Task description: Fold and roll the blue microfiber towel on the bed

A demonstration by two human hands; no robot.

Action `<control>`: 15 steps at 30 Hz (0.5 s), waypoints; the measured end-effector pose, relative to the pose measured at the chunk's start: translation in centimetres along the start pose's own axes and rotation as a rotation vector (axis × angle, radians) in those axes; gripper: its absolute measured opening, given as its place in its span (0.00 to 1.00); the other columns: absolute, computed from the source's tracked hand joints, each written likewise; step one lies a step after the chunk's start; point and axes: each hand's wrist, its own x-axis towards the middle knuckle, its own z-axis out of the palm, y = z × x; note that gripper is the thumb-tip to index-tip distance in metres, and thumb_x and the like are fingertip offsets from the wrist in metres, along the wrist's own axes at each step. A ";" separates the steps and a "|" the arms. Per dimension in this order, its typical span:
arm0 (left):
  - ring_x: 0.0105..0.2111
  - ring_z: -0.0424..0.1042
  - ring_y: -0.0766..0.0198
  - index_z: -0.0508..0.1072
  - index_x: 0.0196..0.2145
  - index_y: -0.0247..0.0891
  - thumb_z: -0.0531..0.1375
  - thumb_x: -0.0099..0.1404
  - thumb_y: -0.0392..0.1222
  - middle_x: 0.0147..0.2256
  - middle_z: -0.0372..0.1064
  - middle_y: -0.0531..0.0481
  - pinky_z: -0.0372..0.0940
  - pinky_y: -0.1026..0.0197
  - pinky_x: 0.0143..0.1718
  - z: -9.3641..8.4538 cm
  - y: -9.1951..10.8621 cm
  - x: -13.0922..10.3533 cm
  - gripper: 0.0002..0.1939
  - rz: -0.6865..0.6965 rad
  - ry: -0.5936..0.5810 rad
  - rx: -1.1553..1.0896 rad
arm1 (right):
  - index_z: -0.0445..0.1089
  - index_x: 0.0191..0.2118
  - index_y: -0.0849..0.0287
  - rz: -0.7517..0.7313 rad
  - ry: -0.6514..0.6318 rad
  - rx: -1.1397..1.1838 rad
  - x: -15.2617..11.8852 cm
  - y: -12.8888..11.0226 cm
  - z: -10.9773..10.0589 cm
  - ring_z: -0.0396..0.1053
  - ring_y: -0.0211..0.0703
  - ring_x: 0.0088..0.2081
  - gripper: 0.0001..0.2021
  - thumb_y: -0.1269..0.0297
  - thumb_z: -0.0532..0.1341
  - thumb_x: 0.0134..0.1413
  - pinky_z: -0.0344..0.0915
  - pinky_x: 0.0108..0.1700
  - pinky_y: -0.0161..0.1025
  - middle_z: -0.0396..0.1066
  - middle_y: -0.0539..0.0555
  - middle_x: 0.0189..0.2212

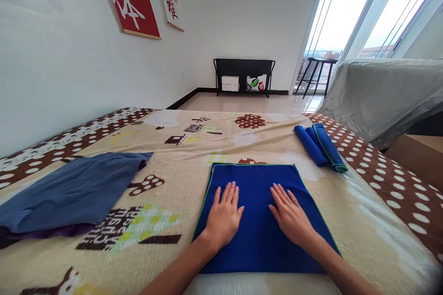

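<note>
A blue cloth with green stitched edges lies flat and squared on the patterned blanket in front of me. My left hand rests palm down on its left half, fingers stretched forward. On the right half, my right hand also lies flat, fingers extended and angled inward. Neither hand grips anything. Rolled blue cloths sit beyond and to the right, one showing a green edge coiled at its end. Over at the left is a loose pile of grey-blue cloth with purple showing underneath.
The cream blanket has brown polka-dot borders. Behind it, a black rack stands by the wall. A plastic-covered piece of furniture, a cardboard box and a black stool are at the right, near glass doors.
</note>
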 end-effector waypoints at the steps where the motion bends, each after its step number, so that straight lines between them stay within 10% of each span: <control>1: 0.70 0.44 0.55 0.51 0.68 0.32 0.45 0.73 0.44 0.69 0.43 0.42 0.44 0.44 0.68 0.3 1.2 1.7 0.29 0.056 -0.023 -0.037 | 0.51 0.69 0.62 -0.062 -0.030 0.028 2.1 -1.4 0.2 0.44 0.45 0.70 0.28 0.54 0.43 0.69 0.45 0.69 0.50 0.46 0.57 0.69; 6: 0.69 0.46 0.61 0.50 0.69 0.40 0.41 0.74 0.49 0.69 0.45 0.49 0.47 0.49 0.68 2.1 0.3 7.4 0.29 0.007 -0.034 -0.055 | 0.52 0.69 0.51 -0.114 -0.058 0.039 8.5 -0.7 0.9 0.45 0.35 0.69 0.25 0.58 0.43 0.70 0.47 0.69 0.42 0.50 0.48 0.68; 11: 0.69 0.44 0.55 0.51 0.69 0.39 0.39 0.74 0.55 0.69 0.44 0.46 0.44 0.42 0.67 2.3 -7.2 6.5 0.32 -0.230 -0.030 -0.021 | 0.46 0.70 0.60 0.165 -0.018 -0.046 6.2 7.7 0.3 0.42 0.44 0.70 0.32 0.48 0.41 0.68 0.42 0.70 0.51 0.46 0.55 0.69; 15: 0.69 0.44 0.56 0.51 0.69 0.38 0.40 0.73 0.55 0.69 0.45 0.46 0.41 0.42 0.68 1.7 -9.4 5.4 0.32 -0.306 -0.051 0.001 | 0.46 0.70 0.61 0.292 -0.029 -0.101 4.4 10.9 -0.3 0.41 0.43 0.70 0.32 0.50 0.41 0.68 0.38 0.70 0.51 0.46 0.55 0.69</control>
